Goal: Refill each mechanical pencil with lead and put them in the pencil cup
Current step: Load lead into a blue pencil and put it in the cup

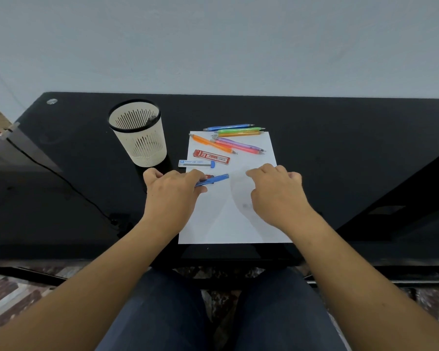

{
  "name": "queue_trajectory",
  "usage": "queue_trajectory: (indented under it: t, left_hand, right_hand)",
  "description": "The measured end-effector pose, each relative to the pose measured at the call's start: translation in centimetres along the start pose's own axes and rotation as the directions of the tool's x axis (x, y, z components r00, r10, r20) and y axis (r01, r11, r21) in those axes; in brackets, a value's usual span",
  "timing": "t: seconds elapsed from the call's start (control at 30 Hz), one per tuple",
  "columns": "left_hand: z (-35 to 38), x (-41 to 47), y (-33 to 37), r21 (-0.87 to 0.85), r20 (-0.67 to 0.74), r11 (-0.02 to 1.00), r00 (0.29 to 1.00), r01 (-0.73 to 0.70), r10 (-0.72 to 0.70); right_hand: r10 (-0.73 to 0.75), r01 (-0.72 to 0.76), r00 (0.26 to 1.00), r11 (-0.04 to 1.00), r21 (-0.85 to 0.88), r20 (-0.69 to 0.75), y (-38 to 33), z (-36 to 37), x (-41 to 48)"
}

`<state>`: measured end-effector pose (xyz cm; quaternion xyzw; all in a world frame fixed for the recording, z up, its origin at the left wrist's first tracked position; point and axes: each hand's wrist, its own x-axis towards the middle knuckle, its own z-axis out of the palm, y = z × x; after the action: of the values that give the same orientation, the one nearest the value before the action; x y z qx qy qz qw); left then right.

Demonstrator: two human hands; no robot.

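**A seated person is readying a blue mechanical pencil (213, 179) for lead over a white sheet of paper (228, 224) on a black table (340, 148).**

The left hand (174, 186) is gripping the pencil above the sheet's left side, its free end pointing toward the sheet's middle, probably so any dropped lead lands on white. The right hand (276, 188) is hovering over the sheet's right side with its fingers curled; I cannot tell whether it is pinching anything. A red lead case (211, 157) and a blue-capped lead tube (197, 163) are lying near the sheet's far left. Other coloured pencils (236, 140) are waiting along its far edge, and the pencil cup (140, 138) is standing just beyond its far-left corner.
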<state>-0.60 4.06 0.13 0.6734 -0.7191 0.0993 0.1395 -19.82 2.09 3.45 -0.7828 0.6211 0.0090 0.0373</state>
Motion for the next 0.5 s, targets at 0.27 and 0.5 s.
queue_trajectory:
  t: [0.27,0.5]
  left_hand:
    - [0.7,-0.2,0.0,-0.04,-0.044,0.996,0.996,-0.078,0.077]
    - [0.6,-0.2,-0.1,-0.053,-0.087,0.994,0.992,-0.098,0.093]
  right_hand:
    - [-0.1,0.1,0.981,0.995,0.011,0.169,0.9,-0.1,-0.6]
    - [-0.178,0.171,0.978,0.983,0.074,0.112,0.6,1.7,-0.3]
